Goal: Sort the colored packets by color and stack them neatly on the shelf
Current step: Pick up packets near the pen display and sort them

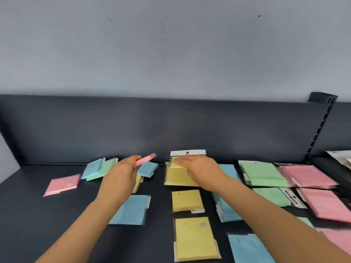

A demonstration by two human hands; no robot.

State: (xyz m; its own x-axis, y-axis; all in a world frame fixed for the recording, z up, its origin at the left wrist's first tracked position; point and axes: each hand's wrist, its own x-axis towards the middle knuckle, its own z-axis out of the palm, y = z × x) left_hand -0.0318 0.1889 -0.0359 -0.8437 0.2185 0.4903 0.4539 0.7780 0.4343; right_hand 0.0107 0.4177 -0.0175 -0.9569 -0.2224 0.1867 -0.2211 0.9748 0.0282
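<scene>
Left hand [121,173] pinches pink packet [145,160] (raised); right hand [198,168] touches yellow stack [177,179].

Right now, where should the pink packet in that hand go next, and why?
Probably carry the pink packet in the left hand rightward to the pink stack: pinks are already piled there, beside the green stack.

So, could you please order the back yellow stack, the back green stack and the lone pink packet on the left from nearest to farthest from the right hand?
1. Back yellow stack, directly under the right hand.
2. Back green stack, to its right.
3. Lone pink packet, far left.
</scene>
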